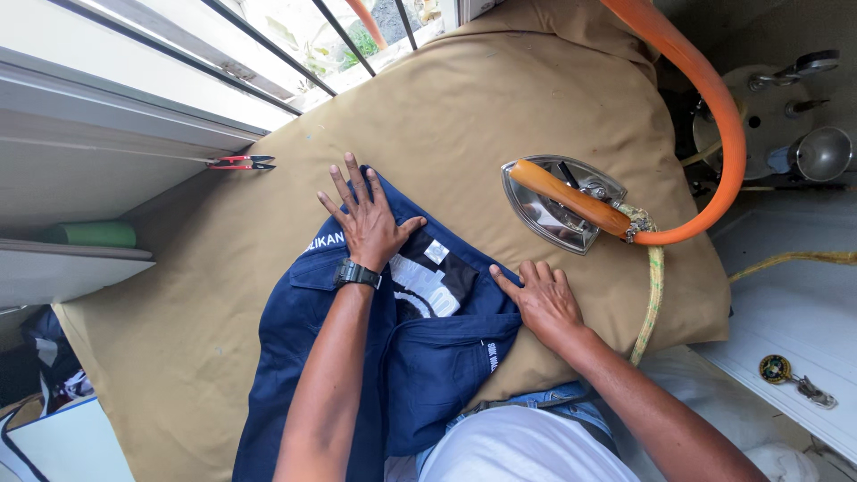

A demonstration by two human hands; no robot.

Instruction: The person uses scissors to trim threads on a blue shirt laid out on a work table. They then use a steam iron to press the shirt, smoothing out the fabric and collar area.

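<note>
- Navy shirt (420,357) lies on the tan padded tabletop (196,295), long axis running from the person outward.
- Right hand (544,299) flat on its right edge, fingers spread.
- Left hand (366,219) flat farther up, open, nothing clamped.
- Iron (558,201) rests beyond, nearer the right hand.

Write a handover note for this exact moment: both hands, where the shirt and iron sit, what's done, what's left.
Left hand: flat, fingers spread, pressing the dark blue shirt near its collar.
Right hand: flat at the shirt's right edge, partly on the tan pad.
Shirt lies front up on the pad, partly open.
Steam iron rests on the pad beyond the right hand, untouched, orange hose attached.
Done: shirt laid out.
Left: likely pressing; no hand is on the iron.
</note>
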